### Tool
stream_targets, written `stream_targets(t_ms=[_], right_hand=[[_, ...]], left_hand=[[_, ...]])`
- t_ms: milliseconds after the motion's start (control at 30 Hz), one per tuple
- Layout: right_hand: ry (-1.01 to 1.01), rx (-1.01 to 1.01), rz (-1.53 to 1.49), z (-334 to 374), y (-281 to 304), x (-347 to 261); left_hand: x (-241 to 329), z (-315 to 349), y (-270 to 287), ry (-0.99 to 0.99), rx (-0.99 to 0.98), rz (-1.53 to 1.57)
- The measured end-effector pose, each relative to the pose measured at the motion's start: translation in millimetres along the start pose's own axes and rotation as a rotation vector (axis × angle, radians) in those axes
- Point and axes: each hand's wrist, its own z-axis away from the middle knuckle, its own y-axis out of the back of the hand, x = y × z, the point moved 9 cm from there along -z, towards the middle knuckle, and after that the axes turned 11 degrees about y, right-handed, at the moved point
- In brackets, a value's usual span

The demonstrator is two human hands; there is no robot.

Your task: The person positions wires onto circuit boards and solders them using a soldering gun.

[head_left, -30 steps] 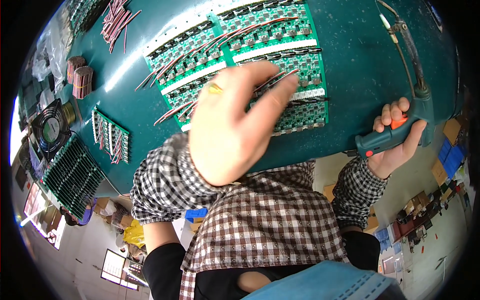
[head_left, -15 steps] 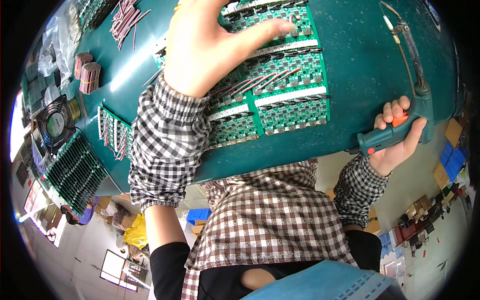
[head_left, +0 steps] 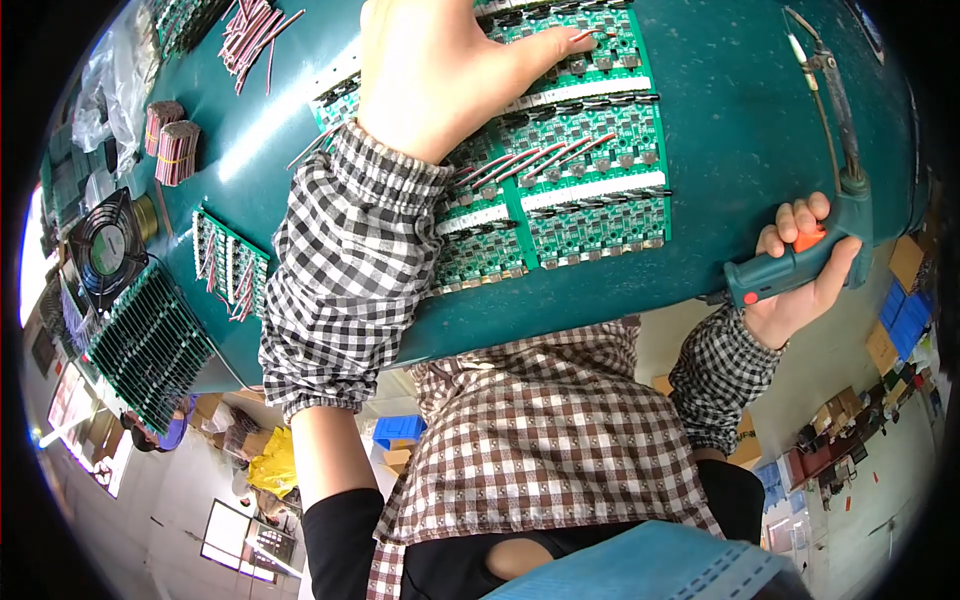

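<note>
My left hand (head_left: 430,80) reaches over the panels of green circuit boards (head_left: 600,225), its thumb stretched out to the right. The thumb tip is at a short red-and-white wire (head_left: 590,36) on the upper board; my other fingers run out past the top edge. Several short red, white and black wires (head_left: 540,160) lie slantwise across the middle boards. My right hand (head_left: 805,270) is closed round the green handle of a gun-type soldering iron (head_left: 790,268) with an orange trigger. Its metal tip end points up and away, to the right of the boards.
A green-topped bench (head_left: 700,130) carries everything. Loose wires (head_left: 250,45) and two banded wire bundles (head_left: 178,152) lie at the left. Nearer are a smaller board panel (head_left: 230,265), a black fan (head_left: 105,248) and a dark green rack-like grid (head_left: 150,345). Plastic bags (head_left: 115,90) sit far left.
My left hand has shifted right and up over the boards, its thumb now at the short wire. The boards appear slightly farther right in view. My right hand still holds the soldering iron.
</note>
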Motion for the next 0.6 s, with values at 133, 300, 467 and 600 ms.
stream_targets(t_ms=[133,300,467,600], right_hand=[[-0.002,-0.006,0.002,-2.2,0.6,-0.6],[0.011,0.001,0.016,-4.7,0.2,-2.2],[0.009,0.019,0.023,-0.8,-9.4,3.0],[-0.004,-0.026,0.057,2.5,0.1,3.6]], left_hand=[[-0.8,-3.0,-1.5,0.022,-0.011,0.041],[3.9,-2.2,0.0,-0.028,0.017,-0.017],[14.7,27.2,21.8,-0.177,0.05,-0.284],[8.6,28.5,54.5,-0.126,0.069,-0.23]])
